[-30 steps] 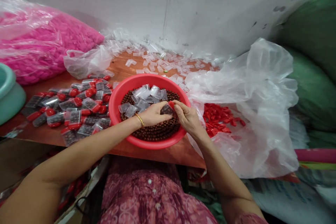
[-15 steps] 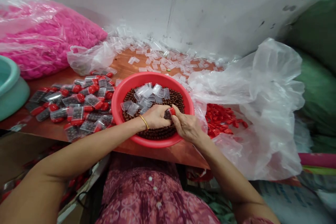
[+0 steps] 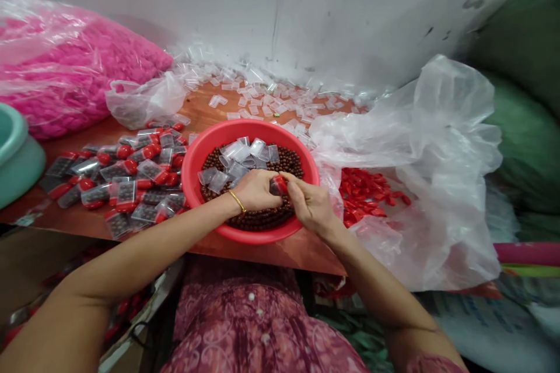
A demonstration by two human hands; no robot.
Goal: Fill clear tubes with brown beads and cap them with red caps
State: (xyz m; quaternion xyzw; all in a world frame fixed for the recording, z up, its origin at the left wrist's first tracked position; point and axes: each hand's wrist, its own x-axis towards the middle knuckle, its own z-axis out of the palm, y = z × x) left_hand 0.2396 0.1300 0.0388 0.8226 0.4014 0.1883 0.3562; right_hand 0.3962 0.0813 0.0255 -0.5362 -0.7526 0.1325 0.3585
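Note:
Over the red basin [image 3: 199, 218], my left hand [image 3: 255, 190] grips a small clear case [image 3: 275, 185] with dark beads inside and a red cap at its right end. The fingers of my right hand [image 3: 311, 204] are pressed against that red cap, so both hands hold the same case. Brown beads [image 3: 262, 218] fill the basin, and several clear cases [image 3: 238, 151] without caps lie on top of them. A pile of filled, red-capped cases [image 3: 126, 192] lies left of the basin.
Loose red caps [image 3: 367, 192] lie right of the basin beside a crumpled clear plastic bag [image 3: 437, 186]. Clear pieces [image 3: 280, 99] are scattered along the wall. At the left stand a bag of pink pieces [image 3: 79, 64] and a pale green tub [image 3: 20, 157].
The whole view has shifted slightly. Both hands still hold the case, which is tilted a little differently, and my right fingers are curled more tightly by the cap.

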